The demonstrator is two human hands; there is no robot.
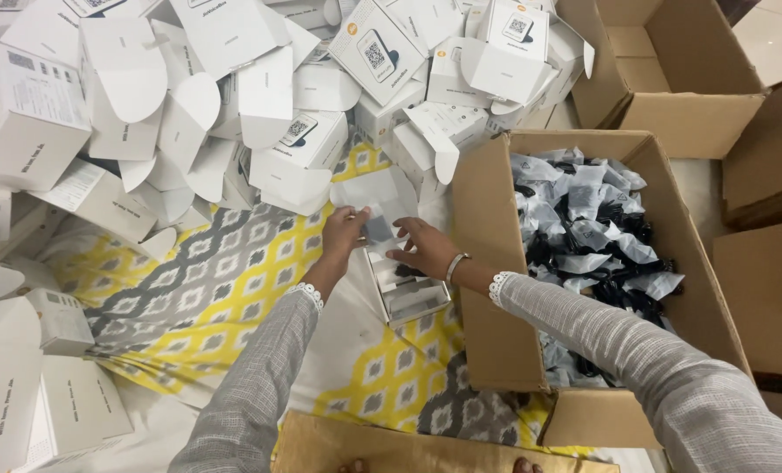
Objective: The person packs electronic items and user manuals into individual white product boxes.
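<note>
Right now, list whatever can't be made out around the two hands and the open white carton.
Head view:
- Open white carton: contents hidden by right hand.
- Clear plastic sheet: see-through, edges blurred; left hand covers one corner.
- Brown cardboard box: bagged black items too small to identify.

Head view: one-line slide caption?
Both hands, left and right, work at an open white box on a patterned cloth, between piled boxes and a carton of bagged parts.

Open small box [406, 289] lies on the cloth [233, 289] (piled boxes [233, 96] behind), carton [496, 289] to its right.
</note>
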